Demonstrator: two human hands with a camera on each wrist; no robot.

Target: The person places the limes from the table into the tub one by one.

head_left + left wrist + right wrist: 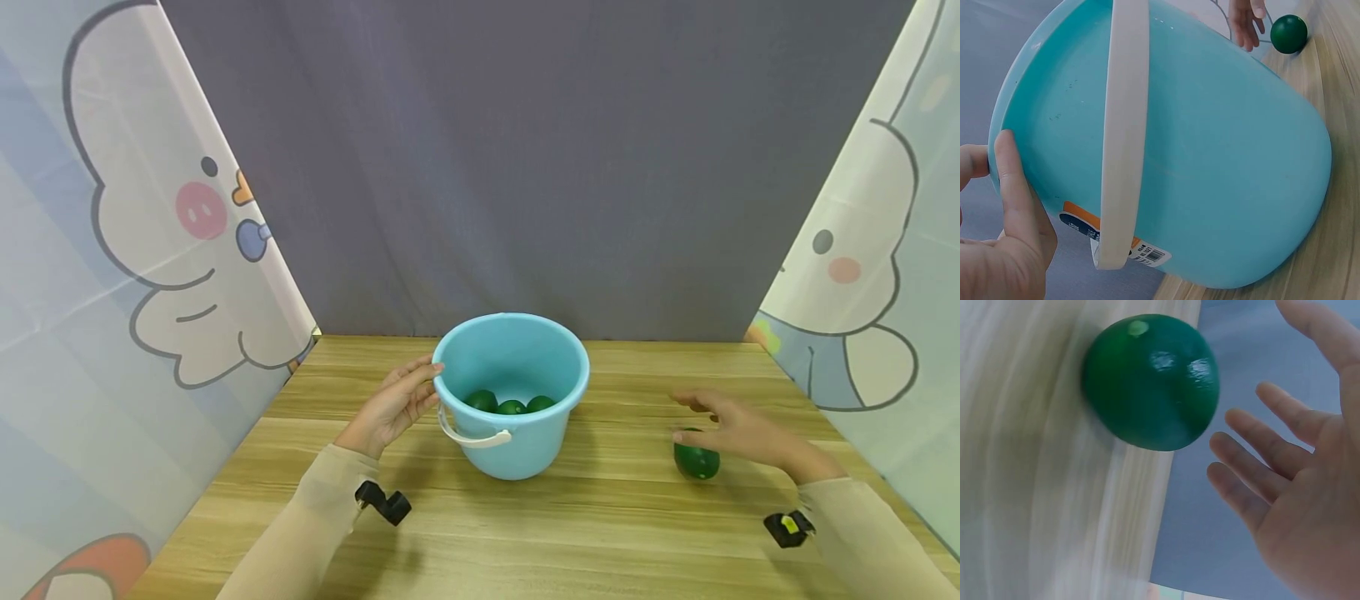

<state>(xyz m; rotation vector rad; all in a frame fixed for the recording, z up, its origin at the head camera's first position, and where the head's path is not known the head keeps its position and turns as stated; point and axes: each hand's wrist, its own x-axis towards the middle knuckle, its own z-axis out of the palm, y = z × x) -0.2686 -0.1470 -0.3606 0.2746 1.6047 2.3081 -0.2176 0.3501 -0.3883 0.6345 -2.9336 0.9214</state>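
Observation:
A light blue bucket with a white handle stands upright on the table, several dark green limes lying at its bottom. My left hand grips the rim on the bucket's left side; in the left wrist view its fingers lie against the rim from both sides. Off to the right, one more lime sits on the tabletop. My right hand hovers just over it with fingers spread. The right wrist view shows a gap between that hand and the lime.
The wood-grain table reaches back to a dark grey curtain. Cartoon-printed cloths hang at both sides. A printed label is on the bucket's outside. Each wrist carries a small black camera mount.

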